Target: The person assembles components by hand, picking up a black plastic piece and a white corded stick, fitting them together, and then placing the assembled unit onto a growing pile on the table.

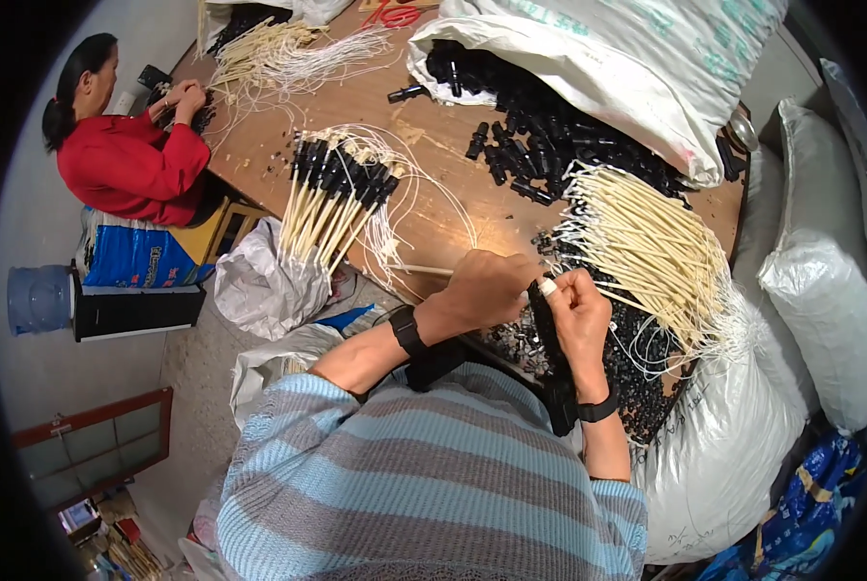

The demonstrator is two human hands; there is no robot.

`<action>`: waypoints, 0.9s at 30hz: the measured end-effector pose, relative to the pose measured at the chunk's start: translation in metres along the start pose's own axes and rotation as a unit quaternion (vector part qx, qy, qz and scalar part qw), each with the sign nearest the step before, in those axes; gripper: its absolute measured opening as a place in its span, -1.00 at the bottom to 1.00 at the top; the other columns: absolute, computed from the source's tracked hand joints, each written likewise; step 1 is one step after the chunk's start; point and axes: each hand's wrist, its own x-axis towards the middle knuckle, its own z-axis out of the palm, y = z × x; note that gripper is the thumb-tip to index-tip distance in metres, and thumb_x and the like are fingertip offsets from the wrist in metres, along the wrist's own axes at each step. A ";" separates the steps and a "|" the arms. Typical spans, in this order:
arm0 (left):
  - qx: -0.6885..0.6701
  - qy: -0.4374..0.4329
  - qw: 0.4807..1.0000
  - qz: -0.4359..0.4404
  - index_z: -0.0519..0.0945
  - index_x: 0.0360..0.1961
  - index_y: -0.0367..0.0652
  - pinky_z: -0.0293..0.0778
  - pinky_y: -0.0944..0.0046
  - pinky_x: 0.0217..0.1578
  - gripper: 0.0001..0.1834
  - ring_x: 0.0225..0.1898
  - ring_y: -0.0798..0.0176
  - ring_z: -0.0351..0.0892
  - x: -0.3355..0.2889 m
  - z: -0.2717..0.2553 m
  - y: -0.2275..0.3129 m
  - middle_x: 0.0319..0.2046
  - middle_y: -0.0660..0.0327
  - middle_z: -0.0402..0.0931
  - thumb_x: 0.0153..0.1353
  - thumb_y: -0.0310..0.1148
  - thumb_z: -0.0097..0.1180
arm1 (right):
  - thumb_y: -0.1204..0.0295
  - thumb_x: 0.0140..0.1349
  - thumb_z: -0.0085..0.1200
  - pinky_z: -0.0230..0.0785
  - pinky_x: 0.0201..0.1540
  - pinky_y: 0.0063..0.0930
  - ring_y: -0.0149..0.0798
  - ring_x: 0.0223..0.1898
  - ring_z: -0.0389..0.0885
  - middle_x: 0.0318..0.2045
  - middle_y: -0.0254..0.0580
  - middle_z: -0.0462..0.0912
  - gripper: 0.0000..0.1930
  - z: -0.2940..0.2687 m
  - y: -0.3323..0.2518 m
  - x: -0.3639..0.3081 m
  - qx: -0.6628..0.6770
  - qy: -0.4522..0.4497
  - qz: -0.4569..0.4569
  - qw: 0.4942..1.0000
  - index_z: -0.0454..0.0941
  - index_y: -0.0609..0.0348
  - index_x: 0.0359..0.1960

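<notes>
My left hand (489, 290) is closed around a thin cream-coloured rod (424, 269), whose end sticks out to the left. Beside it, my right hand (581, 315) is pinched, with a white wrap (548, 288) at a fingertip; what its fingers hold is hidden. The hands nearly meet above the table's near edge. To the right of them lies a thick bundle of cream rods (647, 252) with white cords. On the left, more rods with black fittings (337, 184) hang partly over the edge. Small black and metallic pieces (647, 397) are heaped under and beside my right hand.
Black plastic fittings (521, 160) spill from a large white woven sack (588, 68) on the brown table (433, 194). A person in red (128, 165) works at the far left. Full sacks (821, 271) crowd the right side. A white bag (269, 281) stands below the left edge.
</notes>
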 end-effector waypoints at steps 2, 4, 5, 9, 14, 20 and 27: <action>-0.019 0.021 1.000 -0.011 0.55 -0.17 -0.05 0.50 0.10 -0.39 -0.64 -0.35 0.04 0.61 -0.003 -0.003 -0.004 -0.38 0.20 0.57 -0.09 -0.43 0.21 | 0.47 0.14 0.29 0.00 -0.61 -0.63 -0.60 -0.65 0.12 -0.75 -0.51 0.21 -0.82 0.005 -0.004 0.001 0.037 0.011 -0.004 0.999 0.50 0.21 -0.47; -0.027 0.035 0.999 0.002 0.55 -0.16 -0.05 0.50 0.10 -0.38 -0.63 -0.35 0.03 0.62 -0.006 -0.007 -0.008 -0.38 0.20 0.57 -0.09 -0.43 0.21 | 0.47 0.14 0.29 0.00 -0.61 -0.63 -0.61 -0.65 0.12 -0.75 -0.53 0.20 -0.82 0.005 -0.010 0.004 0.060 -0.014 0.017 0.998 0.50 0.21 -0.47; -0.026 0.036 0.999 -0.002 0.55 -0.16 -0.05 0.50 0.10 -0.38 -0.63 -0.35 0.03 0.62 -0.008 -0.008 -0.008 -0.38 0.20 0.57 -0.09 -0.43 0.21 | 0.47 0.13 0.29 0.00 -0.61 -0.64 -0.61 -0.65 0.12 -0.75 -0.54 0.19 -0.82 0.006 -0.011 0.005 0.081 -0.034 0.039 0.995 0.50 0.21 -0.47; 0.006 0.028 0.999 -0.032 0.56 -0.12 -0.05 0.50 0.09 -0.38 -0.60 -0.36 0.05 0.62 -0.011 -0.011 -0.007 -0.38 0.18 0.59 -0.09 -0.44 0.20 | 0.46 0.12 0.30 0.08 -0.59 -0.61 -0.55 -0.68 0.16 -0.78 -0.39 0.24 -0.80 0.021 -0.008 0.004 -0.020 0.020 -0.049 0.998 0.48 0.22 -0.48; -0.060 0.130 0.990 -0.006 0.60 -0.23 -0.11 0.46 0.14 -0.43 -0.69 -0.43 0.10 0.61 -0.013 0.002 -0.034 -0.43 0.17 0.58 -0.11 -0.43 0.20 | 0.51 0.07 0.29 0.48 -0.36 -0.45 -0.19 -0.42 0.65 -0.33 -0.08 0.66 -0.77 0.019 -0.024 0.006 -0.165 0.032 -0.202 0.965 0.61 0.21 -0.21; 0.191 0.287 0.935 -0.082 0.63 -0.39 -0.07 0.10 -0.05 0.12 -0.82 -0.12 0.08 0.47 -0.027 -0.034 -0.100 -0.38 0.23 0.55 -0.11 -0.39 0.14 | 0.60 0.10 0.20 0.49 -0.31 -0.39 -0.11 -0.37 0.65 -0.28 -0.12 0.67 -0.88 -0.015 -0.031 0.002 -0.188 0.100 -0.238 0.948 0.63 0.19 -0.30; 0.267 0.336 0.883 -0.190 0.62 -0.22 -0.13 0.02 -0.02 0.13 -0.65 0.08 0.08 0.34 -0.026 -0.040 -0.110 -0.13 0.19 0.53 -0.14 -0.35 0.21 | 0.40 -0.11 0.32 0.40 -0.28 -0.33 -0.14 -0.31 0.59 -0.27 -0.21 0.64 -0.71 0.017 -0.018 -0.020 -0.196 -0.155 -0.312 0.917 0.60 0.12 -0.28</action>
